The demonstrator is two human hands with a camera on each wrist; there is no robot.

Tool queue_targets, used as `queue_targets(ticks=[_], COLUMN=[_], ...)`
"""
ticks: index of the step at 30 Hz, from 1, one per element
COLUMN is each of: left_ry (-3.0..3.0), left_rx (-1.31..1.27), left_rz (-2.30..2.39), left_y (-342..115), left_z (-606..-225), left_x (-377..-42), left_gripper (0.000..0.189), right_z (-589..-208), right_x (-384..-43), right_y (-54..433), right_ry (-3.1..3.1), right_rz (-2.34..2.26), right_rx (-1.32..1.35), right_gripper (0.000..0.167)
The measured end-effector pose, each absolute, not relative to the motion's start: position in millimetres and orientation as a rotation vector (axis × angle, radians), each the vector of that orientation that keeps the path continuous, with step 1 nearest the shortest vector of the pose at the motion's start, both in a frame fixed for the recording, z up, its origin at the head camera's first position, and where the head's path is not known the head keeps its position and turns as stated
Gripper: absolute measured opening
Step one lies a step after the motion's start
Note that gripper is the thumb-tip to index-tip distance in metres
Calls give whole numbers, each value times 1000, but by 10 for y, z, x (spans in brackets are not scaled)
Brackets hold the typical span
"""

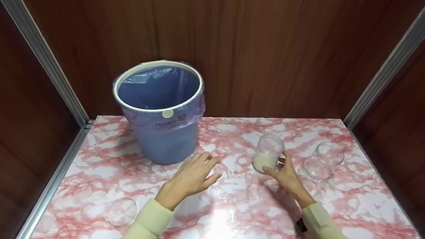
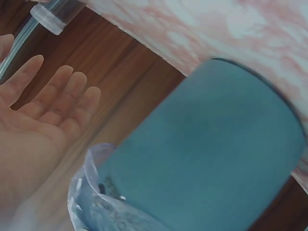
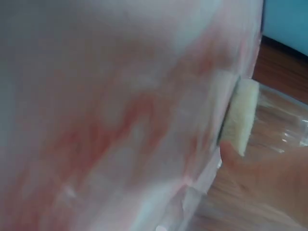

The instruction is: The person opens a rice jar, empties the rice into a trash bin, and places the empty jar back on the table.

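Note:
My right hand point(image 1: 286, 174) grips the lower part of a clear jar point(image 1: 271, 145) from its right side, thumb in front. Off-white, fine-looking contents point(image 3: 241, 113) fill the bottom of the jar, and its upper half is see-through. In the right wrist view the jar's base is right at the tabletop. My left hand point(image 1: 194, 175) hovers left of the jar, in front of the bin, fingers loosely spread and holding nothing. The left wrist view shows that palm point(image 2: 33, 139) with relaxed fingers, and a clear jar point(image 2: 60, 14) at the upper left.
A blue bin point(image 1: 166, 142) with a cream rim and a clear liner bag stands at the back left. Several clear round containers point(image 1: 330, 153) sit right of my right hand. One clear round piece point(image 1: 122, 212) lies at the front left. Brown panels point(image 1: 260, 53) enclose the marbled table point(image 1: 229, 141).

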State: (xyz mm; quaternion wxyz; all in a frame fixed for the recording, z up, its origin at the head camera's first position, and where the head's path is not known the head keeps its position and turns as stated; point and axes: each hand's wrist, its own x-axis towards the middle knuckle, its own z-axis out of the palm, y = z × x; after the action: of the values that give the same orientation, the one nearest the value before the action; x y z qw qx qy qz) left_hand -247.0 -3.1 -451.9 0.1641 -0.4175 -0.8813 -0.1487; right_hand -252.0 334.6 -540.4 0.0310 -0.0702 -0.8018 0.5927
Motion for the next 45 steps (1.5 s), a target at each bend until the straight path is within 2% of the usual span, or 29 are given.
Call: queue_targets(ticks=[7,15,24,35,45], left_ry=[-2503,-2445,-2406,-2299,-1944], left_rx=[-1240,-1363,-1430,-1475,-1558], left_rz=[-426,-399,-367,-440,-679], left_y=[216,475,648,664,675], left_z=[-4429,-4337,-4192,-4133,-3865], left_x=[-2566,-2644,-2661,-2618,-2458], left_gripper=[35,31,29,31,28], right_z=[-5498,-5466,-5421,-5089,-4665], right_x=[-2692,-2829,-2777,-2484,-2221], right_y=[3269,3174,3182,3096,3141], right_ry=[-2395,-2438,-2427,-2448,-2477], right_rz=[1846,1742,1698,1856,2050], right_rx=[-238,-325,-305,190,946], right_gripper=[105,94,91,79,75])
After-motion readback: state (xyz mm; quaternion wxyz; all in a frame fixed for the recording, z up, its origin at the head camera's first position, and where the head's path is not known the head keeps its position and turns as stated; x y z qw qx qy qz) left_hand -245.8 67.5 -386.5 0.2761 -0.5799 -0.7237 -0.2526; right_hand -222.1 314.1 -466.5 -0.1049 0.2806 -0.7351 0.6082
